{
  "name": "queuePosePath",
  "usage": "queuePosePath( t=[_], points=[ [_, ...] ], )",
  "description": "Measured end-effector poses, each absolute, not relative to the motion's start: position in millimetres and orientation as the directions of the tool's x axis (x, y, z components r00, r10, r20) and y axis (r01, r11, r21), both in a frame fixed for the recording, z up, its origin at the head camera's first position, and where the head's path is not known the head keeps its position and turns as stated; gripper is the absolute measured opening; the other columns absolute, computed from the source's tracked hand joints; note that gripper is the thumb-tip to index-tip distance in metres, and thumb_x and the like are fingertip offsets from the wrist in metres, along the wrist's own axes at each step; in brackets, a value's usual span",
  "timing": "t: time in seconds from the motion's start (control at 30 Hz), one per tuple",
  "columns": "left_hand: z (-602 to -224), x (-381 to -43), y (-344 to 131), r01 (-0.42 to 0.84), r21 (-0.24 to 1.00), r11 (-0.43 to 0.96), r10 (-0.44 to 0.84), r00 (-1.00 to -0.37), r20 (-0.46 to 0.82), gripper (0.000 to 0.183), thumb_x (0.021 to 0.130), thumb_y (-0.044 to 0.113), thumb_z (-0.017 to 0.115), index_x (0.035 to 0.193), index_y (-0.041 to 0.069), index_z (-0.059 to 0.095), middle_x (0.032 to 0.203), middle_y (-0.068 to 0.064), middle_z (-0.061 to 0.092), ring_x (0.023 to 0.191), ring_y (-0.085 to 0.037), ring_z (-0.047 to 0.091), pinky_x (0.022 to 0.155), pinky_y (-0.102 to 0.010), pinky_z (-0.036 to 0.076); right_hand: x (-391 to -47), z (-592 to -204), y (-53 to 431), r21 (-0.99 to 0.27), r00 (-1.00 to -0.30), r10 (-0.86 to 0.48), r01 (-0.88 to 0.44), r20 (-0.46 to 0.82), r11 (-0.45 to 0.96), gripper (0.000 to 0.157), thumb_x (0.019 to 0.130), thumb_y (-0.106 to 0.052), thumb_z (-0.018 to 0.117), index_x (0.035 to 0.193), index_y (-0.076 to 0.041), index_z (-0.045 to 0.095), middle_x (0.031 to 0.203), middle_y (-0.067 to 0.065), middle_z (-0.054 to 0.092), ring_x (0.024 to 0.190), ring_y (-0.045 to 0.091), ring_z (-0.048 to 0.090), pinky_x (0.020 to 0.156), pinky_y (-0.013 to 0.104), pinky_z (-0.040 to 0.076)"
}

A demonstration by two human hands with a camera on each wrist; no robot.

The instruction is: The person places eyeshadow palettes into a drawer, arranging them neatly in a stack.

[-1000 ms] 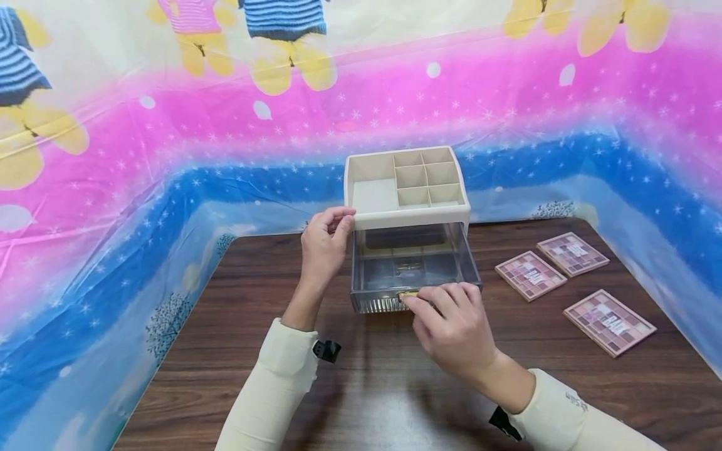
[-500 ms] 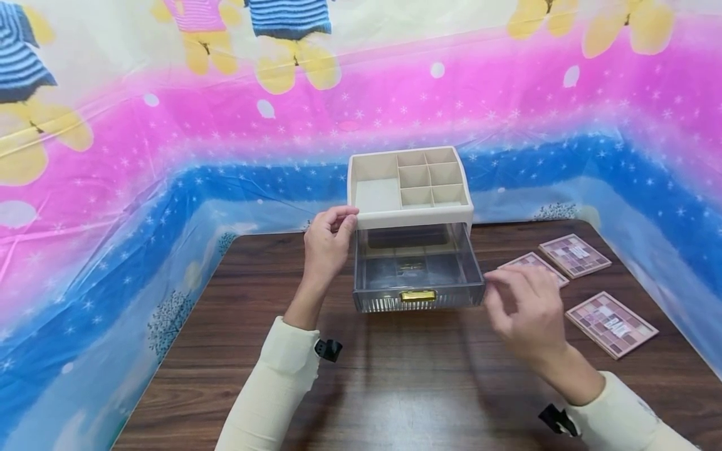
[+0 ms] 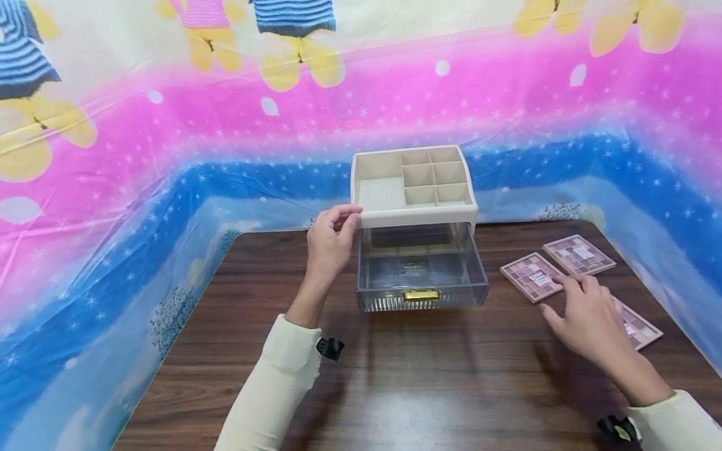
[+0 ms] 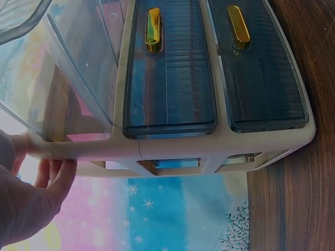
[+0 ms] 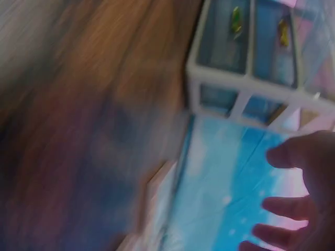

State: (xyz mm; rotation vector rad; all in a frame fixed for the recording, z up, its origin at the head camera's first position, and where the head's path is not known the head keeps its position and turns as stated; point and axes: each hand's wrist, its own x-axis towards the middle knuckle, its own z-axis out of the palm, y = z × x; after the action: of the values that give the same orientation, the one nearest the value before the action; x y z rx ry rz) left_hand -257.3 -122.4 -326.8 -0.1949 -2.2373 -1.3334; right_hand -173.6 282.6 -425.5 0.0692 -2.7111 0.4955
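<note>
A cream makeup organizer (image 3: 417, 218) stands at the back of the table. Its clear top drawer (image 3: 389, 302), with a gold handle (image 3: 421, 295), is pulled out. My left hand (image 3: 329, 244) grips the organizer's upper left front corner; in the left wrist view, thumb and fingers lie on either side of the frame edge. Over on the right, my right hand (image 3: 589, 316) hovers with spread fingers, its fingertips close to an eyeshadow palette (image 3: 524, 275). Another palette (image 3: 581, 250) lies behind it. A third palette (image 3: 643, 329) is partly hidden by the right hand.
Two closed lower drawers with gold handles, a middle drawer (image 4: 172, 78) and a bottom drawer (image 4: 264, 78), show in the left wrist view. Divided compartments (image 3: 434, 175) top the organizer. A patterned cloth (image 3: 254, 138) rises around the dark wooden table (image 3: 254, 282).
My right hand has let go of the drawer handle and moved right to the palettes. The left hand keeps its hold on the organizer, and the drawer stays pulled out.
</note>
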Motion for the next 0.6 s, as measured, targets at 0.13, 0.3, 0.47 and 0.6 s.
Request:
queuePosePath(
  t=[0.13,0.3,0.47,0.6],
  points=[
    [-327,-257,-120,0.374,0.78,0.502,-0.144,-0.853,0.502,0.018,0.1,0.021,0.065,0.11,0.012,0.076,0.106,-0.012,0.068,0.099,-0.023,0.064,0.086,-0.036,0.052,-176,-439,304,-0.311,-0.98,0.042,-0.02,0.193,0.95,0.069,0.088,-0.034,0.072,0.137,0.008,0.047,0.137,0.042,0.038,0.12,0.064,0.036,0.092,0.077,0.029],
    [-327,-256,-120,0.375,0.78,0.501,-0.134,-0.857,0.498,0.019,0.1,0.022,0.065,0.112,0.012,0.076,0.108,-0.013,0.067,0.101,-0.024,0.064,0.087,-0.038,0.053,-178,-450,324,-0.297,-0.996,0.074,0.054,0.055,0.953,0.077,0.09,-0.039,0.071,0.139,0.013,0.043,0.142,0.045,0.032,0.13,0.066,0.027,0.098,0.083,0.023],
    [-327,-256,-121,0.368,0.783,0.501,-0.141,-0.858,0.494,0.018,0.1,0.021,0.065,0.112,0.012,0.076,0.109,-0.012,0.068,0.1,-0.024,0.064,0.086,-0.037,0.053,-179,-456,338,-0.277,-0.997,0.078,0.071,0.013,0.958,0.081,0.089,-0.046,0.07,0.137,0.013,0.045,0.138,0.045,0.034,0.123,0.067,0.032,0.094,0.083,0.025],
    [-327,-256,-121,0.371,0.78,0.504,-0.141,-0.855,0.498,0.018,0.1,0.021,0.065,0.112,0.012,0.076,0.108,-0.012,0.067,0.1,-0.024,0.064,0.086,-0.037,0.052,-179,-460,346,-0.264,-0.997,0.071,0.065,0.012,0.962,0.076,0.087,-0.045,0.073,0.128,0.015,0.051,0.131,0.045,0.038,0.116,0.068,0.038,0.09,0.084,0.028]
  ],
)
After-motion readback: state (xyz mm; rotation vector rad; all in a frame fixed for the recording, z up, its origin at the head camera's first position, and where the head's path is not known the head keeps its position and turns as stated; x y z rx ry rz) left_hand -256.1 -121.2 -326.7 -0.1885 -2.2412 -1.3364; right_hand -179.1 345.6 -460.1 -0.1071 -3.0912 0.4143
